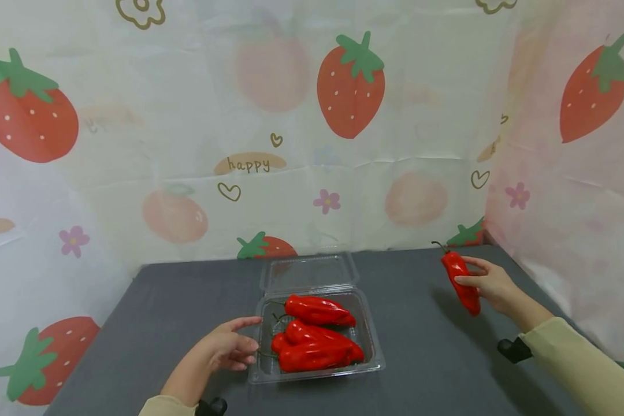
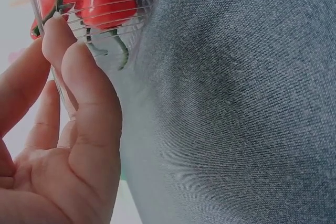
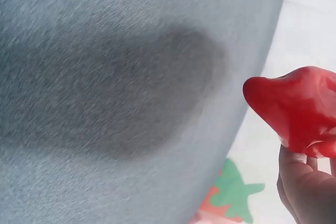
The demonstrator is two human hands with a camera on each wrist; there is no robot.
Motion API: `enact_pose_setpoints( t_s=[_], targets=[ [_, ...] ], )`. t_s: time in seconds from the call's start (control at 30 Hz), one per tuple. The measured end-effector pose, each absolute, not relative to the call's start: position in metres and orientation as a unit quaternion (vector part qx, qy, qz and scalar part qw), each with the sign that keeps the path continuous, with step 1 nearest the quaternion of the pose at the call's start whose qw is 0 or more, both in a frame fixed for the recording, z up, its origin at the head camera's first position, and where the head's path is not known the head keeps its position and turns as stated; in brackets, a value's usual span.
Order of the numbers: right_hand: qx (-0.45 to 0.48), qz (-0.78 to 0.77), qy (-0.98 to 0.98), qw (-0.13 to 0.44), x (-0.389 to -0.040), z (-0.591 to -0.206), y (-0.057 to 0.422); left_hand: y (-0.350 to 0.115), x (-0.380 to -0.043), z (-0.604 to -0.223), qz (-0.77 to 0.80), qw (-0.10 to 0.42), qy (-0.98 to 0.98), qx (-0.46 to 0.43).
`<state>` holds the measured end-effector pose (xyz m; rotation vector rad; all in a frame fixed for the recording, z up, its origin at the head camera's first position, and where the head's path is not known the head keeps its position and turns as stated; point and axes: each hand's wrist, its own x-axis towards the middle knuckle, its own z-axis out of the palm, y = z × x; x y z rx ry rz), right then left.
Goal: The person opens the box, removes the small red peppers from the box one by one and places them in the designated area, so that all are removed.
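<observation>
A clear plastic clamshell box (image 1: pixel 270 372) lies open on the grey table (image 1: pixel 426 358), with several red peppers (image 1: pixel 317 349) inside. My left hand (image 1: pixel 229 346) rests against the box's left wall, fingers loosely straight and touching the plastic (image 2: pixel 79 40). My right hand (image 1: pixel 491 286) holds one red pepper (image 1: pixel 461 282) above the table at the right, stem end pointing up. In the right wrist view the pepper's tip (image 3: pixel 294 106) shows over my fingers (image 3: pixel 302 182), its shadow on the cloth below.
The box's clear lid (image 1: pixel 308 271) lies flat behind it. Strawberry-print curtains (image 1: pixel 343 115) wall the table at the back and on both sides. Grey cloth stretches between the box and my right hand.
</observation>
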<state>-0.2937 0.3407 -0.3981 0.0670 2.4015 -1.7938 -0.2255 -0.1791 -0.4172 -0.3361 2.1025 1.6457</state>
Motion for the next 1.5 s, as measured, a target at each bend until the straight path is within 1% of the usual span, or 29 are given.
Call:
enact_pose_setpoints(
  t_s=[0.37,0.6,1.1,1.5],
  targets=[
    [0.040,-0.597,0.799,0.055,-0.302,-0.403,0.360,-0.179,-0.225,-0.418,0.599,0.226,0.758,-0.126],
    [0.069,-0.591,0.802,0.050,-0.312,-0.407,0.373,-0.179,-0.225,-0.418,0.599,0.222,0.758,-0.127],
    [0.076,-0.609,0.788,0.057,-0.324,-0.414,0.394,-0.181,-0.223,-0.418,0.597,0.216,0.763,-0.123],
    [0.094,-0.625,0.773,0.062,-0.326,-0.424,0.417,-0.179,-0.224,-0.414,0.599,0.228,0.758,-0.123]
  ],
)
